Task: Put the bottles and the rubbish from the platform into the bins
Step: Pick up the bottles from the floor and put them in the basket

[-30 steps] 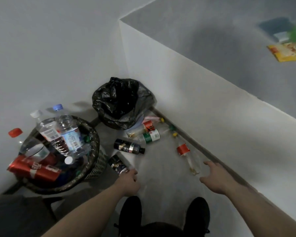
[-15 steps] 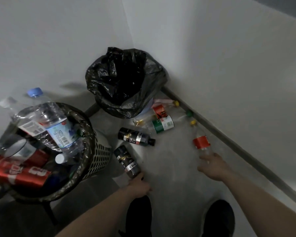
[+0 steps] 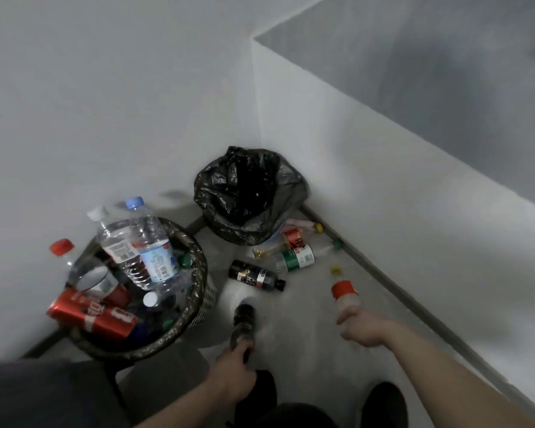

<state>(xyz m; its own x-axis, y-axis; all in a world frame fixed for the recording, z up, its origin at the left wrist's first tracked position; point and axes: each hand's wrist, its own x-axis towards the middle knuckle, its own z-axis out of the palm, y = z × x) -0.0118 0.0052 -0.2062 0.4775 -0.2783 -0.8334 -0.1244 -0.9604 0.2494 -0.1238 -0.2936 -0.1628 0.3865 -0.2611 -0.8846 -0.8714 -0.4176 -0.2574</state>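
Dark plastic fills the left hand (image 3: 233, 376): its fingers curl round the near end of a dark bottle (image 3: 243, 324), which points away over the floor (image 3: 303, 332). The right hand (image 3: 363, 330) grips the bottom of a clear bottle (image 3: 344, 296) with a red label, just right of the middle. Both bottles look blurry, so I think they are being lifted.

A mesh bin (image 3: 195, 291) stands on the left. It is piled high with bottles and red cans. A bag bin (image 3: 249, 196) with a black liner sits far back in the corner, and it looks much less full. Between them lie another black bottle (image 3: 257, 277) and a green-label bottle (image 3: 297, 259), with more small bottles beside the bag bin.

This step looks like picking up. Next, each bottle needs to go over a bin and be let go. The mesh bin is so full that a bottle could roll off, so the drop must be gentle.
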